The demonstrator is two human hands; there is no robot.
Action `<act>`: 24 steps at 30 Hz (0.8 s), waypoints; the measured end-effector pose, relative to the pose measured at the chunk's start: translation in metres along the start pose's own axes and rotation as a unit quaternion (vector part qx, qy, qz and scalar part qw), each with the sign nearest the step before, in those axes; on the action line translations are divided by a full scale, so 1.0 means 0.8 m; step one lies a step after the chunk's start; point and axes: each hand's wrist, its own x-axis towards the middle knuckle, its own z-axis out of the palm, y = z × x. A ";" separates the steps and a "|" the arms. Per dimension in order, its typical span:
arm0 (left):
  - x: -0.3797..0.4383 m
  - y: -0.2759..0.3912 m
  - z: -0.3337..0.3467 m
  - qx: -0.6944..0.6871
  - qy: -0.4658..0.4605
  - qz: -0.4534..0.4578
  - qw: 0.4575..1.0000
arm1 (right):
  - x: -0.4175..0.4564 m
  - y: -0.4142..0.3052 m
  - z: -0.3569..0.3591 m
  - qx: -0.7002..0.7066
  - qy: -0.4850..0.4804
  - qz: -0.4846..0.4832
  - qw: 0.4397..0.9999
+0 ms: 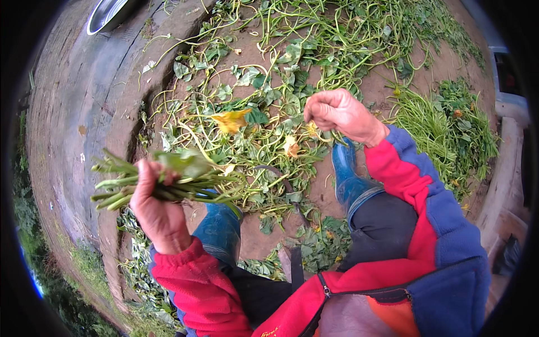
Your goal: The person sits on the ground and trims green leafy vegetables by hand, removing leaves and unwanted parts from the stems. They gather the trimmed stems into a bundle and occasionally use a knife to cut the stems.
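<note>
My left hand [158, 215] grips a bunch of cut green stems [120, 181], probably squash vine shoots. Their cut ends stick out to the left, and a blurred leaf [183, 162] shows at the top of the bunch. My right hand [341, 116] is raised above the right boot, its fingers curled together. Whether anything thin is pinched in it is hidden. Below and between the hands, loose vines and leaves [261, 97] cover the ground, with a yellow blossom [230, 121] and a paler wilted one [291, 146] among them.
A curved dark blade, apparently a sickle's [283, 179], lies among vines between my blue rubber boots [346, 168]. Sorted greens [429, 126] lie in a pile at right, near a wooden beam [503, 168]. A metal basin [107, 17] stands upper left on the paved surface [90, 105], beyond a raised edge.
</note>
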 end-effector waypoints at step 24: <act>-0.040 -0.096 0.042 0.199 -0.084 -0.071 0.974 | 0.069 0.009 0.057 0.061 0.012 -0.080 0.995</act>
